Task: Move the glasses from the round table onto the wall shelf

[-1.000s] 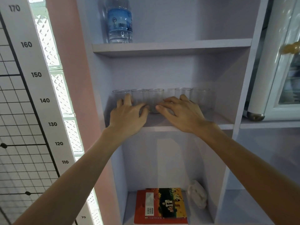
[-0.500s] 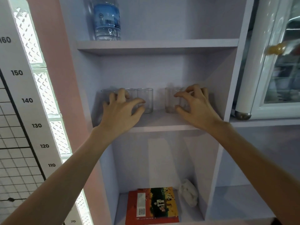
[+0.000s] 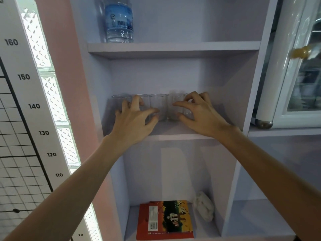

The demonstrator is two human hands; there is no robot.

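While both arms reach up to the middle board of the wall shelf [image 3: 173, 136], a row of clear glasses [image 3: 158, 106] stands upright along its back, side by side from near the left wall towards the right. The left hand [image 3: 134, 121] lies in front of the two leftmost glasses, fingers [image 3: 137, 101] spread and curled over them, thumb stretched towards the base of the middle glass; whether the fingers press the glass or only lie near it cannot be told. The right hand [image 3: 198, 113] is in front of the right end of the row, its fingertips bent like a claw around a glass there, the thumb low beside the fourth glass; a firm grip cannot be made out, and neither hand is closed to a fist. The middle glass stands free between the two hands. On the board above, near its left end, stands a water bottle [image 3: 119, 23]. On the board below lie a red book [image 3: 165, 220] at the front and a white crumpled thing [image 3: 204, 207] just beside it to the right. Left of the shelf hangs a height scale [image 3: 34, 106] with numbers; to the right stands a white glass-door cabinet [image 3: 295, 66].
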